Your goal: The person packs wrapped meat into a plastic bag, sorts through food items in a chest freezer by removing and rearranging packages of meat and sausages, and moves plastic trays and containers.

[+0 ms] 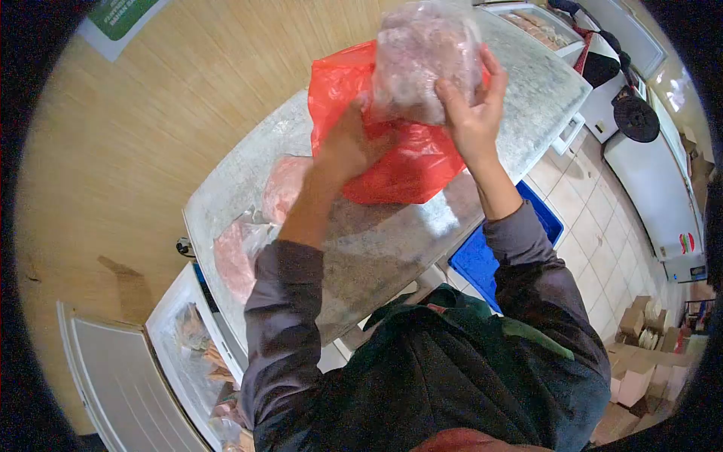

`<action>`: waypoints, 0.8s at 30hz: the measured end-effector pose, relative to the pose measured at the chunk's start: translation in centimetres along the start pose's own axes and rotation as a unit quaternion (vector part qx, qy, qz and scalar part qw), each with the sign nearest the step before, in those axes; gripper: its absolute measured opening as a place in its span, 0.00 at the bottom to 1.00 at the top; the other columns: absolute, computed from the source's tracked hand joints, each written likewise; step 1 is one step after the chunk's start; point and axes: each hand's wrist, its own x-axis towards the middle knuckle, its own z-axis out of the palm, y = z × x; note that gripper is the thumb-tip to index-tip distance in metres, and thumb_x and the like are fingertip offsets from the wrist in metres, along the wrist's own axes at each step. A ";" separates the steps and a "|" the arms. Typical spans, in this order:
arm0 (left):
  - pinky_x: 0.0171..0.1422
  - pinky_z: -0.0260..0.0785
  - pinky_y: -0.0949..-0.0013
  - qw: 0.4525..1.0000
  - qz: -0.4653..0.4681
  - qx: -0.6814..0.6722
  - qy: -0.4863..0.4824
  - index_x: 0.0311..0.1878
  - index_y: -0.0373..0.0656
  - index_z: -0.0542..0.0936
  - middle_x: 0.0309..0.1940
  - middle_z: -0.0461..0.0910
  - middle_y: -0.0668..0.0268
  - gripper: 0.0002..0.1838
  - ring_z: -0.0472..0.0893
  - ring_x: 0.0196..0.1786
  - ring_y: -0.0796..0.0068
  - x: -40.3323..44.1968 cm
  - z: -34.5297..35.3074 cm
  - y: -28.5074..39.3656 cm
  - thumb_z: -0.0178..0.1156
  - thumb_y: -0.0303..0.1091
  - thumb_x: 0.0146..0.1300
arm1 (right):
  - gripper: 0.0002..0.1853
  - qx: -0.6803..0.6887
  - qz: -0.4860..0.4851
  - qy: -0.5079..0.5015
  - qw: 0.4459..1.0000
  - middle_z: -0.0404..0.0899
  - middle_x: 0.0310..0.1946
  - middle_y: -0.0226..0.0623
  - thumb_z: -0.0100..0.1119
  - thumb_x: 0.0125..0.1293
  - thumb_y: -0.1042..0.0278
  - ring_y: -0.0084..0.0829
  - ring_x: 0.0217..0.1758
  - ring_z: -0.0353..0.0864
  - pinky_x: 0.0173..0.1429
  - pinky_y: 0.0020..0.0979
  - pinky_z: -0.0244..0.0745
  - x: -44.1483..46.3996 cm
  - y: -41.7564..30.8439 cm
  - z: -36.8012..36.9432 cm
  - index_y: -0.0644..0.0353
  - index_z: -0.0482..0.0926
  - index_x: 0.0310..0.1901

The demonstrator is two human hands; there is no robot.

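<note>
A frosty clear plastic bag of pale pink frozen meat point(422, 64) is held up above the table. My right hand point(478, 113) grips its right side, with the thumb across the front and the fingers behind the edge. Below and to the left of it spreads a red plastic bag point(407, 169). My left hand point(350, 143) is closed on the red bag near the packet's lower left corner; its fingertips are partly hidden and blurred. Two more clear bags of pink meat, one upper point(286, 184) and one lower point(237, 256), lie on the table beside my left forearm.
The grey-white worktop point(376, 233) runs along a wood-panelled wall. An open chest freezer point(181, 339) with bagged food stands at lower left. A blue crate point(474, 267) sits on the tiled floor. At right are a white freezer point(648, 188), a black stool point(636, 117) and cardboard boxes point(633, 369).
</note>
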 end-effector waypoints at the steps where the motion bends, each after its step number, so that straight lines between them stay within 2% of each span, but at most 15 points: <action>1: 0.52 0.68 0.63 0.998 -0.044 0.007 -0.036 0.49 0.35 0.73 0.46 0.76 0.48 0.27 0.76 0.50 0.55 0.1 -0.2 0.6 0.61 0.47 0.53 | 0.38 0.016 0.008 0.006 1.000 0.58 0.55 0.44 0.66 0.46 0.72 0.38 0.61 0.60 0.65 0.35 0.56 0.1 -0.1 -0.2 0.66 0.58 0.59; 3: 0.55 0.67 0.64 0.985 -0.131 0.020 -0.110 0.52 0.33 0.71 0.49 0.74 0.46 0.31 0.75 0.52 0.55 0.5 -1.2 1.9 0.60 0.51 0.54 | 0.37 0.040 0.014 0.024 0.999 0.58 0.55 0.43 0.65 0.48 0.73 0.37 0.61 0.60 0.65 0.34 0.55 0.3 -1.0 -0.7 0.66 0.57 0.60; 4: 0.55 0.67 0.64 0.987 -0.123 -0.019 -0.101 0.51 0.33 0.72 0.48 0.75 0.47 0.30 0.75 0.51 0.56 0.9 -1.3 1.2 0.58 0.51 0.55 | 0.36 0.067 0.005 0.030 0.997 0.58 0.55 0.42 0.64 0.49 0.74 0.34 0.60 0.61 0.65 0.34 0.56 0.6 -1.3 -0.8 0.65 0.57 0.60; 6: 0.55 0.67 0.65 0.986 -0.107 -0.096 -0.085 0.49 0.33 0.73 0.47 0.76 0.49 0.29 0.76 0.50 0.58 1.5 -2.1 -1.1 0.56 0.53 0.56 | 0.36 0.047 -0.004 0.027 0.999 0.59 0.54 0.43 0.64 0.50 0.72 0.37 0.60 0.62 0.65 0.35 0.57 0.9 -1.3 -1.2 0.65 0.57 0.60; 7: 0.52 0.69 0.65 0.921 -0.131 -0.367 -0.010 0.46 0.34 0.74 0.43 0.77 0.53 0.24 0.78 0.46 0.62 1.3 -2.7 -1.7 0.55 0.49 0.59 | 0.36 0.046 -0.002 0.023 0.999 0.61 0.54 0.44 0.64 0.51 0.72 0.37 0.58 0.63 0.62 0.34 0.59 1.1 -1.7 -1.2 0.65 0.56 0.60; 9: 0.42 0.69 0.69 0.786 -0.116 -0.601 0.084 0.40 0.37 0.76 0.35 0.78 0.61 0.14 0.78 0.38 0.71 0.9 -5.4 -0.3 0.54 0.40 0.62 | 0.35 0.056 0.009 0.011 0.998 0.64 0.52 0.46 0.61 0.53 0.75 0.36 0.55 0.68 0.56 0.32 0.66 1.3 -2.9 -0.5 0.65 0.53 0.61; 10: 0.34 0.68 0.72 0.794 -0.085 -0.594 0.102 0.37 0.40 0.76 0.30 0.78 0.65 0.08 0.76 0.33 0.77 0.8 -7.6 1.8 0.53 0.35 0.63 | 0.35 0.067 0.018 0.005 0.998 0.66 0.51 0.47 0.59 0.55 0.77 0.35 0.52 0.71 0.52 0.31 0.71 1.2 -3.3 0.2 0.65 0.52 0.62; 13: 0.36 0.68 0.75 0.846 -0.085 -0.521 0.079 0.40 0.39 0.76 0.31 0.78 0.66 0.09 0.76 0.34 0.79 0.6 -9.2 3.5 0.51 0.34 0.65 | 0.34 -0.002 -0.044 -0.057 0.997 0.66 0.52 0.44 0.59 0.56 0.75 0.34 0.53 0.71 0.52 0.31 0.70 1.3 -1.9 2.1 0.64 0.53 0.61; 14: 0.40 0.69 0.78 0.859 -0.092 -0.499 0.073 0.41 0.38 0.75 0.39 0.78 0.65 0.11 0.77 0.35 0.80 0.6 -9.1 4.0 0.50 0.36 0.66 | 0.33 -0.043 -0.074 -0.098 0.992 0.65 0.52 0.45 0.60 0.55 0.71 0.37 0.55 0.68 0.57 0.33 0.66 0.9 -1.8 2.5 0.65 0.55 0.60; 16: 0.43 0.68 0.75 0.869 -0.074 -0.475 0.114 0.39 0.37 0.76 0.41 0.77 0.62 0.10 0.76 0.36 0.79 1.6 -8.9 3.4 0.50 0.34 0.65 | 0.34 -0.124 -0.135 -0.177 0.967 0.62 0.52 0.46 0.62 0.53 0.63 0.45 0.59 0.62 0.65 0.39 0.56 0.2 -1.2 3.3 0.65 0.59 0.58; 17: 0.45 0.68 0.74 0.874 -0.064 -0.464 0.132 0.38 0.36 0.76 0.42 0.77 0.61 0.09 0.76 0.37 0.78 2.0 -8.7 3.1 0.51 0.33 0.65 | 0.31 -0.097 -0.068 -0.267 0.956 0.65 0.51 0.45 0.61 0.55 0.65 0.43 0.56 0.66 0.62 0.38 0.60 -0.7 -0.7 4.0 0.64 0.60 0.58; 18: 0.47 0.66 0.74 0.901 -0.019 -0.414 0.132 0.38 0.36 0.76 0.44 0.76 0.61 0.10 0.75 0.40 0.78 2.1 -8.4 2.6 0.51 0.33 0.65 | 0.28 -0.071 0.001 -0.353 0.933 0.68 0.50 0.45 0.59 0.56 0.67 0.41 0.53 0.69 0.59 0.36 0.63 -2.0 -0.1 4.9 0.63 0.61 0.58; 20: 0.52 0.64 0.74 0.940 0.074 -0.308 0.129 0.38 0.37 0.76 0.50 0.74 0.61 0.10 0.74 0.46 0.76 2.5 -8.3 2.1 0.51 0.34 0.65 | 0.24 -0.089 0.009 -0.398 0.913 0.71 0.47 0.46 0.55 0.59 0.68 0.41 0.48 0.74 0.54 0.36 0.67 -2.3 -0.8 5.5 0.62 0.63 0.57; 22: 0.55 0.62 0.74 0.937 0.048 -0.334 0.094 0.39 0.37 0.77 0.51 0.73 0.61 0.11 0.72 0.50 0.76 2.8 -8.2 2.8 0.51 0.35 0.64 | 0.21 -0.176 -0.107 -0.331 0.921 0.72 0.46 0.49 0.52 0.61 0.67 0.45 0.45 0.75 0.51 0.38 0.69 -2.0 -1.8 5.2 0.63 0.65 0.55; 24: 0.56 0.61 0.75 0.930 0.036 -0.358 0.072 0.40 0.36 0.77 0.52 0.73 0.62 0.12 0.71 0.51 0.76 2.8 -7.9 3.0 0.51 0.36 0.64 | 0.23 -0.158 -0.114 -0.350 0.916 0.71 0.49 0.50 0.50 0.61 0.60 0.47 0.49 0.73 0.52 0.41 0.69 -1.1 -1.7 6.3 0.59 0.66 0.56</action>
